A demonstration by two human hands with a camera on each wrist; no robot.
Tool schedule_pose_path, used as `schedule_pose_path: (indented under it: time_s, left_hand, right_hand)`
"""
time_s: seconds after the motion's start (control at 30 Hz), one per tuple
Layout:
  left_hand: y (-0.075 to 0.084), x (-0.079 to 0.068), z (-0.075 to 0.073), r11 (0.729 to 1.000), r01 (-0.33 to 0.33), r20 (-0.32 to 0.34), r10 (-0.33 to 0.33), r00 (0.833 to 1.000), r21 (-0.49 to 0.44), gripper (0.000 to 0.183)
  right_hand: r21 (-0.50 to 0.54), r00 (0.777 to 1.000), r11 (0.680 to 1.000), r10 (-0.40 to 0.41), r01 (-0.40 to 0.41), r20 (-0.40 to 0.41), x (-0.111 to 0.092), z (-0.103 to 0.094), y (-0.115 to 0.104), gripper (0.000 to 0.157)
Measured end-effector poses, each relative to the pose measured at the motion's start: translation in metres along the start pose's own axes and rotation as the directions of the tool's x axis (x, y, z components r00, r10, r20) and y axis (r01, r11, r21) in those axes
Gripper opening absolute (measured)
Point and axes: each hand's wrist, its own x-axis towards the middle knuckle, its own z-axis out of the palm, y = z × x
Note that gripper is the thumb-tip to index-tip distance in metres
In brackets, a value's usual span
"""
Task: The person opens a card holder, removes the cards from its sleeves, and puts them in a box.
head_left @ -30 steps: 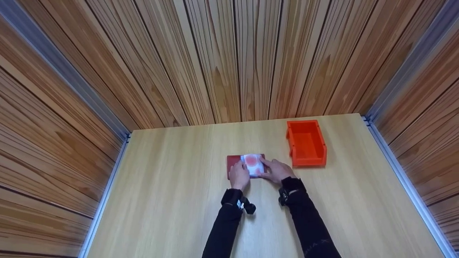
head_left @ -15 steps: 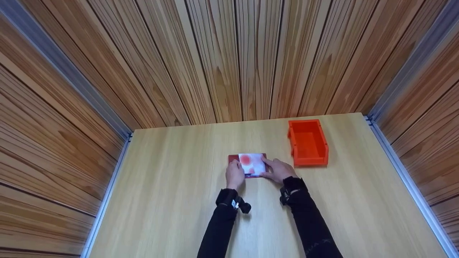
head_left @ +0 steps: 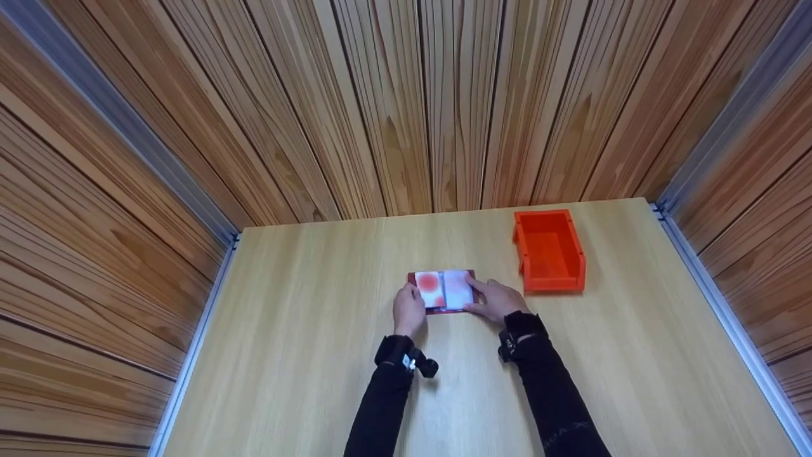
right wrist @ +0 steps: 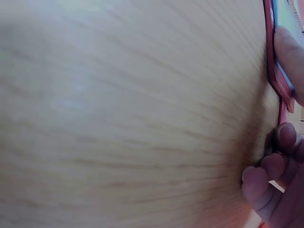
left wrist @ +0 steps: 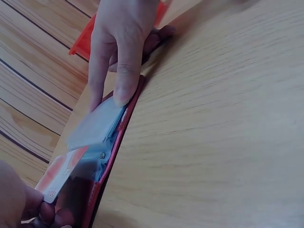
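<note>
A dark red card wallet [head_left: 449, 311] lies spread on the table, with clear plastic sleeves [left wrist: 97, 124] on its right half. My left hand [head_left: 409, 311] pinches a white card with red round patches [left wrist: 61, 172] at its outer end. In the left wrist view the card is tilted over the wallet's left half, its inner end at the edge of the sleeves. My right hand [head_left: 498, 299] holds the wallet's right side, thumb and a finger pressing on the sleeves. In the right wrist view, the right thumb [right wrist: 290, 59] lies against the sleeves by the red cover; the other fingers are curled near the tabletop.
An orange-red open bin [head_left: 549, 257] stands on the table to the right, just beyond the right hand. Wood-plank walls [head_left: 406, 114] enclose the table [head_left: 298, 317] at the back and both sides, with metal rails along the side edges.
My left hand has moved left with the card, which has slid off the sleeves on the right and bared them. The right hand stays at the wallet's right side.
</note>
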Motion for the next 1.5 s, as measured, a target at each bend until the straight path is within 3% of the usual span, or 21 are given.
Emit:
schedule_pose_path:
  time_s: [0.23,0.43,0.6,0.93,1.17,1.3,1.5]
  left_hand:
    - [-0.001,0.0,0.001,1.0,-0.002,0.002,0.002,1.0,-0.004,0.023]
    - [-0.002,-0.001,0.001,0.999,-0.047,-0.024,0.048,0.999,0.006,0.023]
    - [-0.002,-0.003,0.0,1.0,-0.011,-0.004,0.011,1.0,-0.003,0.024]
    - [0.013,-0.003,0.001,0.999,-0.035,-0.043,0.035,0.998,-0.01,0.021]
    - [0.021,-0.004,0.004,0.999,-0.029,-0.015,0.029,0.999,-0.037,0.02]
    - [0.026,-0.004,0.004,0.998,-0.046,-0.003,0.046,0.999,-0.04,0.019]
    - [0.035,-0.006,0.002,0.995,-0.087,-0.022,0.086,0.996,-0.049,0.018]
  right_hand:
    - [-0.001,1.0,1.0,-0.002,0.002,0.01,0.0,0.0,0.001,0.081]
    - [0.012,1.0,1.0,-0.015,0.015,-0.003,-0.002,0.0,0.001,0.08]
    - [0.012,1.0,1.0,-0.028,0.028,-0.003,-0.005,0.001,-0.003,0.079]
    - [0.007,0.999,0.999,-0.034,0.034,-0.017,-0.004,-0.001,0.0,0.08]
    - [0.039,0.999,0.999,-0.005,0.004,0.031,-0.002,-0.002,0.005,0.08]
    - [0.148,1.0,0.989,0.022,-0.025,0.021,-0.003,-0.011,0.004,0.07]
    - [0.333,0.993,0.943,0.048,-0.01,-0.105,-0.002,-0.019,-0.006,0.035]
